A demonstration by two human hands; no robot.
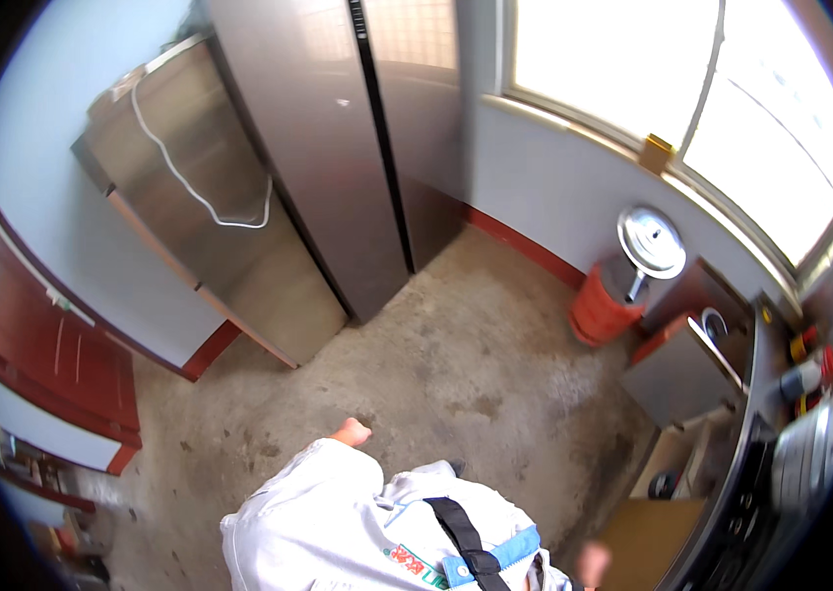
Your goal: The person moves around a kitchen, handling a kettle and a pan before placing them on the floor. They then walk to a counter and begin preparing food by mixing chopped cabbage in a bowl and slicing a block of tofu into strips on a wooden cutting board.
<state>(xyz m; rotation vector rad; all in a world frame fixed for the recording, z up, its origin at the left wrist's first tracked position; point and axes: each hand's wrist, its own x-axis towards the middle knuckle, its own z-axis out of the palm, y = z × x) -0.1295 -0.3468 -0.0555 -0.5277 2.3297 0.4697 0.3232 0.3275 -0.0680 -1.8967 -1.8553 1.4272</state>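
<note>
My left hand reaches forward past the white sleeve, above the concrete floor. Its fingers look curled in, and nothing shows in them. At the lower edge, my right hand is smeared by motion, so its fingers cannot be made out. It is nearest to the brown panel of the low cabinet under the counter on my right. A cabinet door stands ajar there, farther along the counter.
Ahead rise a grey two-door refrigerator and a steel cabinet with a white cord. A round metal lid sits over a red cylinder below the window. Bottles and a metal pot crowd the counter; a red door is left.
</note>
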